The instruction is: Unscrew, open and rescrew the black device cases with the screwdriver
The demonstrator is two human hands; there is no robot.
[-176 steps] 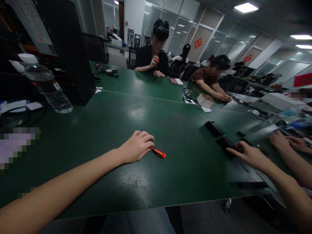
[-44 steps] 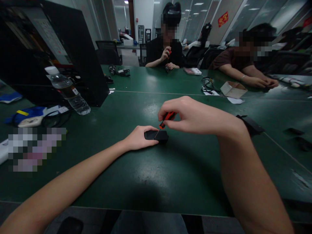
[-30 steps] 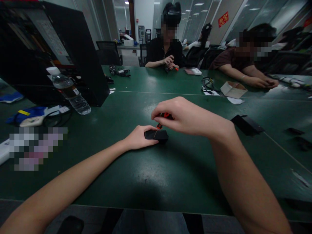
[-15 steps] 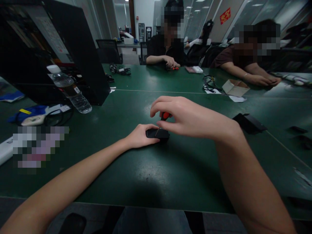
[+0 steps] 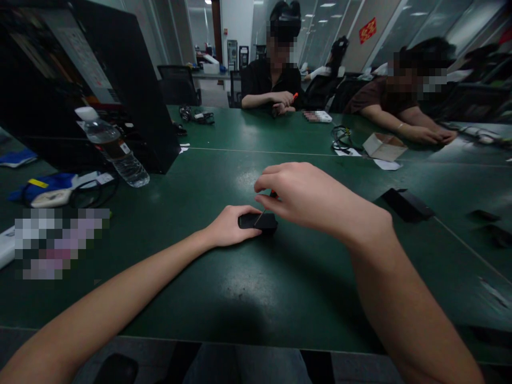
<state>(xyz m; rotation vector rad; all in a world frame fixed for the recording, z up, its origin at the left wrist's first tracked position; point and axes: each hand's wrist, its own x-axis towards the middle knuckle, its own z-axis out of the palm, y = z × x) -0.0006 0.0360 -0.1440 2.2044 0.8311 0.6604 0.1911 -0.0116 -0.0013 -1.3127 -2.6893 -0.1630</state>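
Matte black oblong block (image 5: 269, 222), straight-edged, flat on the smooth green tabletop (image 5: 192, 298), gripped at one end between thumb and fingers of the left hand (image 5: 229, 226). Slanting down to its upper face, thin-shafted screwdriver (image 5: 263, 213), orange handle mostly hidden inside the curled grasp of the right hand (image 5: 294, 191). Off to the right, angular black piece (image 5: 408, 206). Farther left, ribbed clear plastic bottle (image 5: 116, 150) beside a boxy dark computer case (image 5: 140, 90).
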